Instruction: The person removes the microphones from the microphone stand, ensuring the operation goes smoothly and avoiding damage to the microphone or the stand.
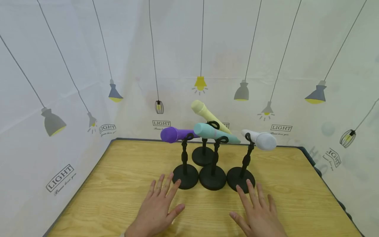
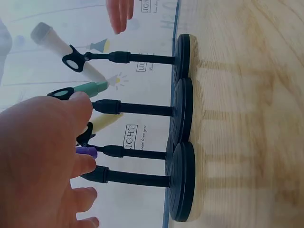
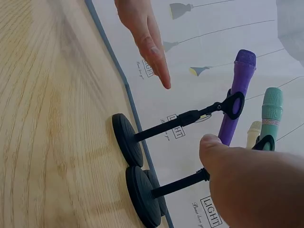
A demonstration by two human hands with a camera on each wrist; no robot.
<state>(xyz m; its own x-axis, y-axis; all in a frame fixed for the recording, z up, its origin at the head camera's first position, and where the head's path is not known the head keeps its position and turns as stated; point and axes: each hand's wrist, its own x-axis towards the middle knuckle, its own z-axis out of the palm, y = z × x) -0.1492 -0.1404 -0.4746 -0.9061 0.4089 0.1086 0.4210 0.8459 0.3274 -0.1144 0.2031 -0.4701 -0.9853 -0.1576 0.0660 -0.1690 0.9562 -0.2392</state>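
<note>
Four is avoided here: several toy-like microphones rest in black stands on a wooden table. A purple microphone is on the left, a teal microphone in the middle, a white microphone on the right. Behind them a yellow microphone tilts up. My left hand, fingers spread, is nearest the purple one's stand. My right hand, also spread, is nearest the white one's stand. Neither hand holds anything.
The wooden table has a dark edge. Pale sheeting printed with hanging lamps surrounds it at the back and sides. The round stand bases stand close together.
</note>
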